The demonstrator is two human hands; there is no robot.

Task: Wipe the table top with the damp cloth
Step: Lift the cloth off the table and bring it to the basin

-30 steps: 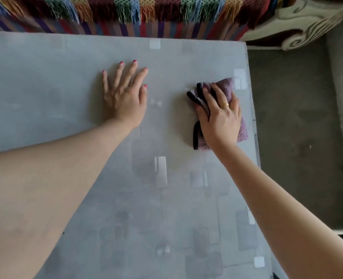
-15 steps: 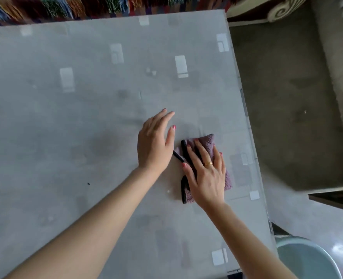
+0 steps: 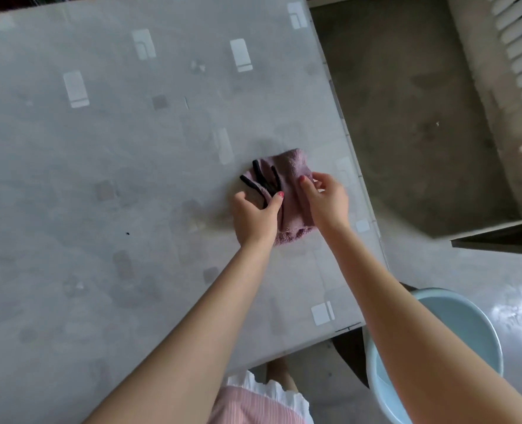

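A mauve cloth (image 3: pixel 287 179) with black trim lies bunched on the grey table top (image 3: pixel 100 179), near its right edge. My left hand (image 3: pixel 255 217) grips the cloth's left side, thumb pressed onto the fabric. My right hand (image 3: pixel 325 200) grips the cloth's right side, with its thumb on the fabric and its fingers curled by the edge. The cloth's lower end shows between my two wrists.
A light blue basin (image 3: pixel 455 338) stands on the floor below the table's near right corner. The table's right edge (image 3: pixel 357 166) runs just beside the cloth. A white radiator (image 3: pixel 520 41) is at the far right. A small dark speck (image 3: pixel 127 233) sits on the table.
The cloth slid toward me along the right edge. My left hand left the table and came to the cloth; both hands now grip it instead of the right palm pressing it flat.
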